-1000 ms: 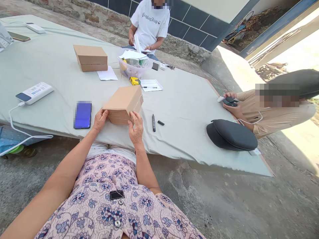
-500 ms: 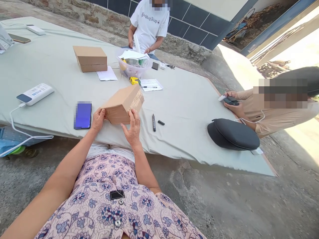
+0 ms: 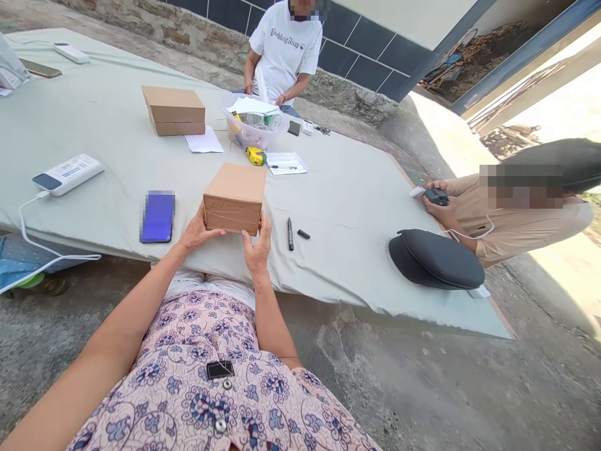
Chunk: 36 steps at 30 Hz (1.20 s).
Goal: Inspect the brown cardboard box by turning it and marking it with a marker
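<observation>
A brown cardboard box is in front of me at the near edge of the table, its plain top up and its marked side towards me. My left hand grips its left side, thumb along the lower front edge. On the opposite side, my right hand clasps the lower right corner, thumb in front. Whether the box's underside touches the cloth is hard to tell. Right of it lie an uncapped black marker and its cap. A phone with a blue screen rests to the left.
Another cardboard box sits farther back, beside a plastic basket. Near it are a yellow tape measure and a written sheet with a pen. A power bank lies left, a black case right. Two people sit across and right.
The box has turned from tilted, with its printed side showing, to level with its plain top up. My right hand has shifted from the printed side down to the lower right corner.
</observation>
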Motion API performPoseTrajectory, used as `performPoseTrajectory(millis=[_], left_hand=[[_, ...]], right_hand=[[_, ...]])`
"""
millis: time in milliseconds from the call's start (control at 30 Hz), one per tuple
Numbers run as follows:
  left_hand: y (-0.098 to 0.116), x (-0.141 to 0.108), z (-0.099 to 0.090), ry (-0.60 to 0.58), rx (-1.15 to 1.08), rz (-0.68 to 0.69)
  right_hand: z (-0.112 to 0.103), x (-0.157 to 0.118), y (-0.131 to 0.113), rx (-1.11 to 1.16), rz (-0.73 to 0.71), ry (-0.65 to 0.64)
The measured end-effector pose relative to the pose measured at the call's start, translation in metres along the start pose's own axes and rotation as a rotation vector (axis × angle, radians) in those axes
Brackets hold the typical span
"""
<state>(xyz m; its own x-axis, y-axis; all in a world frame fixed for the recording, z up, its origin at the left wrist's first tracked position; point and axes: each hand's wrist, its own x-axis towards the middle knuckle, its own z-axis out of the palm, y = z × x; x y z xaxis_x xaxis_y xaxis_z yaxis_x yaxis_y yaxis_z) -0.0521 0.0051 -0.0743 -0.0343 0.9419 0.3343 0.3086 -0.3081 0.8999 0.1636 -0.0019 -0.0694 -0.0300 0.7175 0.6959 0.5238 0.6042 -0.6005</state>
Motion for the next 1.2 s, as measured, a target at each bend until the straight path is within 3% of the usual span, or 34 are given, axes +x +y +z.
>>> performPoseTrajectory(millis=[233,533,800,1200], left_hand=[[-0.003,0.0,0.001,0.063,0.036,-0.023],[-0.005,0.0,-0.004,0.093,-0.002,0.022],[-0.013,0.0,-0.004,0.15,-0.088,0.045],[-0.01,0.002,0.004,0.036,-0.216,-0.039]], right_hand=[[0.0,-0.001,-0.008,-0.005,-0.026,-0.05],[-0.011,0.01,-0.032,-0.09,-0.239,0.03],[-0.011,0.013,-0.037,-0.089,-0.227,-0.037],[-0.013,0.023,-0.029,-0.068,-0.214,0.006]])
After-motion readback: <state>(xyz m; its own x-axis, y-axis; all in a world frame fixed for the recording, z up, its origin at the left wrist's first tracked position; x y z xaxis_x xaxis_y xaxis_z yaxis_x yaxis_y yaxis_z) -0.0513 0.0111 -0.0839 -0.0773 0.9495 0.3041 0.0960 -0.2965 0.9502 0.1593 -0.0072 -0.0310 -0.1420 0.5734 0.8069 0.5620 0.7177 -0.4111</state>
